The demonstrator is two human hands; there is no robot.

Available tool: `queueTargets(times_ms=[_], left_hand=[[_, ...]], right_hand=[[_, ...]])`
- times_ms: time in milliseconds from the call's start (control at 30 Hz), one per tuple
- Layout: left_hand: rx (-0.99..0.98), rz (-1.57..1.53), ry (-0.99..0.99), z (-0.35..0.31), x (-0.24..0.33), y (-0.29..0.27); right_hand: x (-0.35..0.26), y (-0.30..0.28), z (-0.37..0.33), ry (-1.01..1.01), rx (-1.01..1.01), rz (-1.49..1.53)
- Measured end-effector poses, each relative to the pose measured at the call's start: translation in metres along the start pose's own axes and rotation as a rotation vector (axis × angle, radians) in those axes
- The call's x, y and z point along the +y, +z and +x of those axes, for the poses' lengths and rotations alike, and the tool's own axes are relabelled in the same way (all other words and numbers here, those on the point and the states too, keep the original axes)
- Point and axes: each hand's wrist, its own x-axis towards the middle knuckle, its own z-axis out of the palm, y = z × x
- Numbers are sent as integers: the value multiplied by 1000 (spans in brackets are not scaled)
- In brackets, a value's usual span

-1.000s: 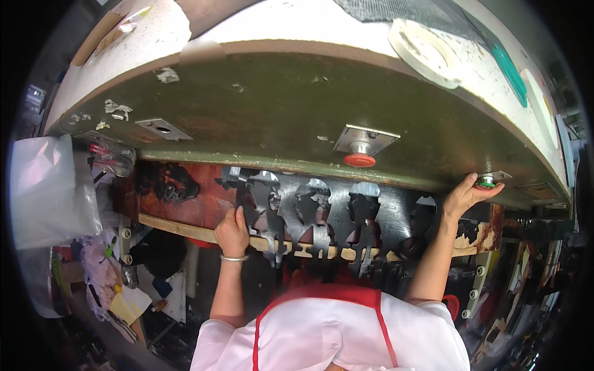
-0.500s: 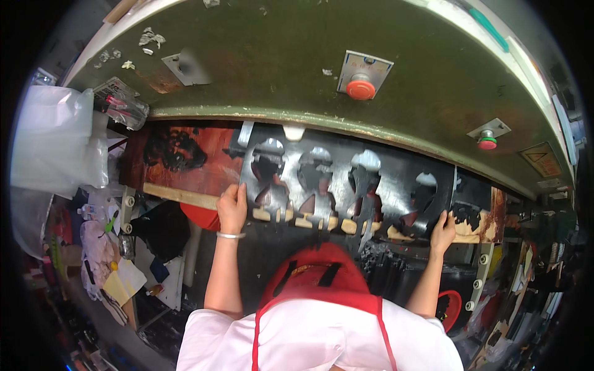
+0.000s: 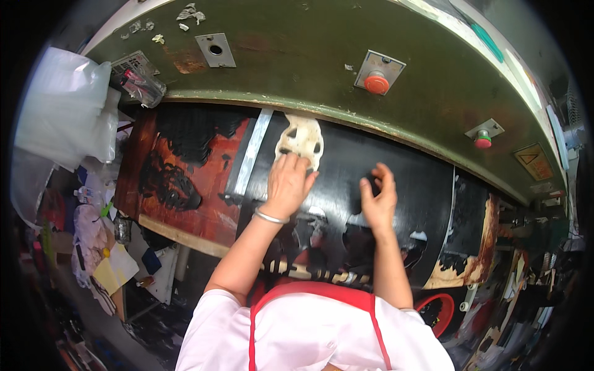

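Under the green machine's overhang, the left hand [image 3: 289, 185] is pressing flat — fingers spread, gripping nothing — on a pale cut-out metal die [image 3: 301, 137] lying just ahead, long axis pointing away. The right hand [image 3: 377, 199] is pinching something dark on the black sheet [image 3: 402, 185] — unclear what.

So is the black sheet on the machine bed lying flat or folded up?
Flat: the black sheet lies spread across the bed, both hands pressing on it.
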Motion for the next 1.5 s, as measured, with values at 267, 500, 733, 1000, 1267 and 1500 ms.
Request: queueTargets(times_ms=[267,500,733,1000,1267,1500], left_hand=[[-252,-311,-84,-40,16,-29],[-445,-816,-580,-92,-25,-112],[68,110,-203,-126,-44,-33],[22,135,-177,-132,-41,-48],[18,209,-191,-111,-45,-38],[95,248,-197,-41,-79,-3]], right_hand=[[-38,9,-50,-54,-98,-129],[-91,62,-85,-130,-336,-181],[-91,103,-98,-61,-204,-16],[-78,-22,-68,424,-305,1108],[-47,29,-78,-19,-159,-132],[-17,60,1,-167,-214,-147]])
